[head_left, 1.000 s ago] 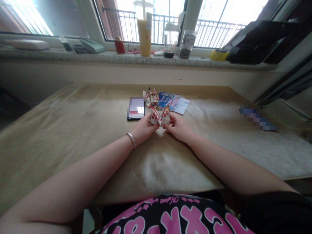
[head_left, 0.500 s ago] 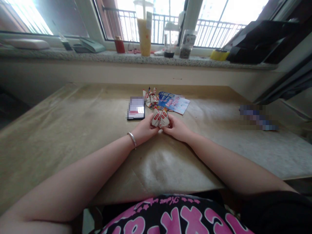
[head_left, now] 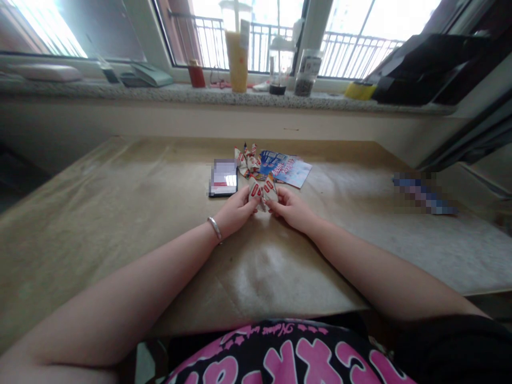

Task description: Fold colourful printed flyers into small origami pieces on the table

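A folded paper piece (head_left: 263, 190), white with red print, is pinched between both my hands just above the table. My left hand (head_left: 235, 212), with a silver bangle on its wrist, grips the piece's left side with closed fingers. My right hand (head_left: 293, 208) grips its right side the same way. Just behind it lie other folded red-and-white paper pieces (head_left: 247, 158) and blue printed leaflets (head_left: 285, 168). A phone (head_left: 223, 178) lies flat to the left of the paper, close to my left fingertips.
The table (head_left: 120, 213) is covered with brown paper. A blurred object (head_left: 423, 193) lies at the right. Behind, the windowsill (head_left: 180, 93) carries a tall yellow drink cup (head_left: 238, 56), a red can (head_left: 196, 73), jars and a black bag (head_left: 424, 69).
The two halves of the paper piece were spread apart a second ago and are now pressed together. Both hands have closed in slightly toward each other.
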`<state>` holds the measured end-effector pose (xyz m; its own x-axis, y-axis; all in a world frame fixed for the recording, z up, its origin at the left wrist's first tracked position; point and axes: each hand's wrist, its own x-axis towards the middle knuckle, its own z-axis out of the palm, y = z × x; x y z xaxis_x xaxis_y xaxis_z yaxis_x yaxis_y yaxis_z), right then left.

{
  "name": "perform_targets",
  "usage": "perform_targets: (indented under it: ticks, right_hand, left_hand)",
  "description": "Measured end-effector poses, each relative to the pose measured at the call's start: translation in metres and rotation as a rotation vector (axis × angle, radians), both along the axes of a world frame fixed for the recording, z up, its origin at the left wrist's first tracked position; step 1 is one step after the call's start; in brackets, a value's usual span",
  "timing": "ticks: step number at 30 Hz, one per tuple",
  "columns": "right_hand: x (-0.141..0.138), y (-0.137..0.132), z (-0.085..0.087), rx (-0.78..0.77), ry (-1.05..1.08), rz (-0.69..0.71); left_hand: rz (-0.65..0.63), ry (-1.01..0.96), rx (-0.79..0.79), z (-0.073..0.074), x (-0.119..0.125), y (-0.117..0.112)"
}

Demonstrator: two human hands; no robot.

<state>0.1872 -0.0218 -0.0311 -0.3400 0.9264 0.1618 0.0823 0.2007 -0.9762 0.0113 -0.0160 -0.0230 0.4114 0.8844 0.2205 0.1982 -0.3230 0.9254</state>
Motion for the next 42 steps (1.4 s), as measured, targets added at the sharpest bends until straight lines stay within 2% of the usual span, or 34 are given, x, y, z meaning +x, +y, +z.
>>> perform_targets:
  ticks: [7,15,21,29,35,42]
  right_hand:
    - [0.0,-0.001,0.001,0.011,-0.016,0.015]
    - [0.001,-0.005,0.005,0.033,0.075,-0.121]
    - [0.001,-0.006,0.008,0.049,0.056,-0.076]
    - [0.001,-0.006,0.003,0.083,0.003,-0.032]
    - [-0.001,-0.01,0.006,0.113,0.042,-0.15]
    - [-0.001,-0.015,0.01,0.184,0.022,-0.212]
  left_hand:
    - [0.067,-0.305,-0.079,0.0,0.002,-0.001]
    - [-0.001,-0.277,-0.088,-0.001,0.002,-0.002]
    - [-0.053,-0.266,-0.101,0.001,0.003,-0.005]
    - [0.064,-0.28,0.01,0.005,0.002,-0.007]
    - [0.046,-0.26,0.053,0.008,0.005,-0.01]
    - [0.069,-0.219,0.136,0.01,0.007,-0.016]
